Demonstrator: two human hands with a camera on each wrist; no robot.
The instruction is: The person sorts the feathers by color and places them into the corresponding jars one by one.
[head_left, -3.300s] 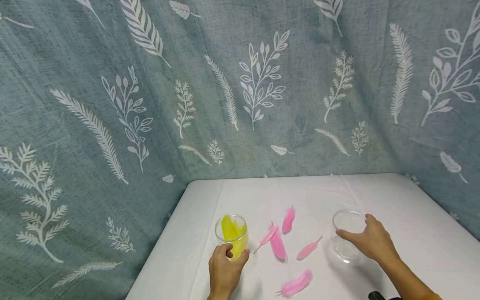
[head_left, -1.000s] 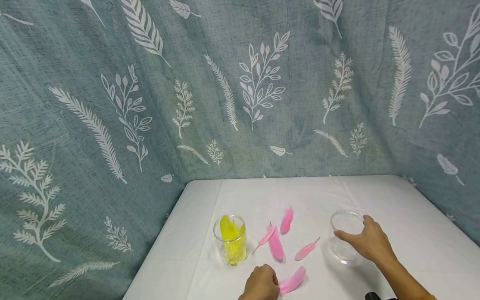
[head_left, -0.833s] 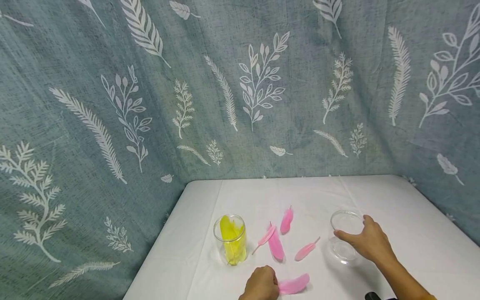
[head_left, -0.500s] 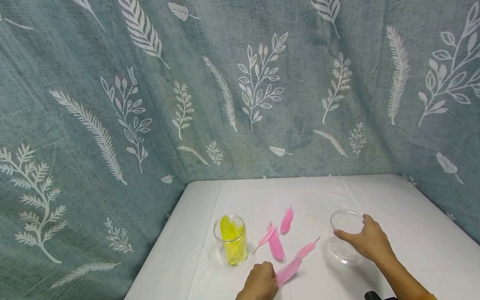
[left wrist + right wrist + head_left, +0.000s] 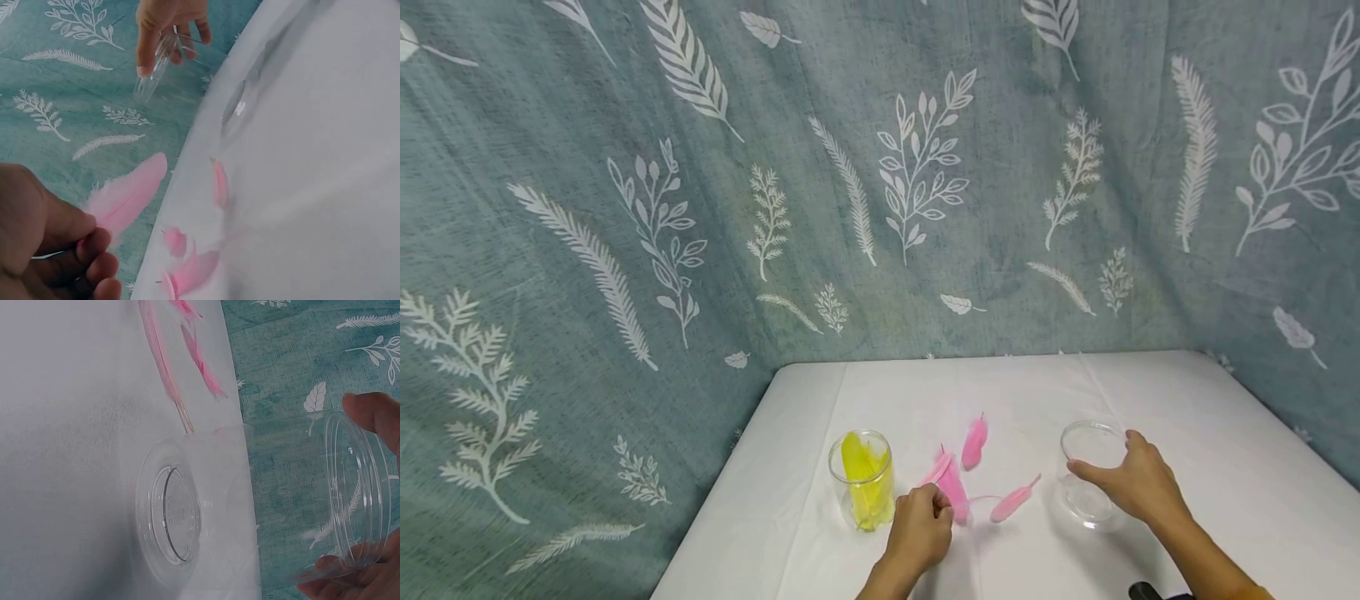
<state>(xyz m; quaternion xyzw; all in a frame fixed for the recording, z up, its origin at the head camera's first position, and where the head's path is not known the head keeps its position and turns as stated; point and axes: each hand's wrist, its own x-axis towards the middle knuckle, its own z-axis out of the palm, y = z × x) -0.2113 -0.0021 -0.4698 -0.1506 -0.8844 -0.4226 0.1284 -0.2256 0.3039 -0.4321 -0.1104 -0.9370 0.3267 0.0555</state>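
Note:
A pink feather (image 5: 130, 199) is pinched by its quill end between the thumb and fingers of my left hand (image 5: 917, 527), raised over the table; the head view shows it only as a thin edge. On the right, my right hand (image 5: 1138, 479) grips a clear empty jar (image 5: 287, 500) around its rim, thumb and fingers on opposite sides. The jar stands upright on the table. Several pink feathers lie between the hands: one feather (image 5: 1013, 502) near the jar, another feather (image 5: 974, 443) farther back, and two overlapping beside my left hand, partly covered by it.
A second clear jar (image 5: 844, 498) with yellow feathers (image 5: 867, 475) inside stands just left of my left hand. The table has a white cloth (image 5: 1037, 400). Behind it hangs a leaf-patterned curtain (image 5: 1015, 183). A dark object (image 5: 1144, 591) shows at the bottom edge.
My left hand has left the yellow-feather jar, picked up the nearest pink feather from the table and lifted it, moving away from the front edge. The right hand stays on its jar.

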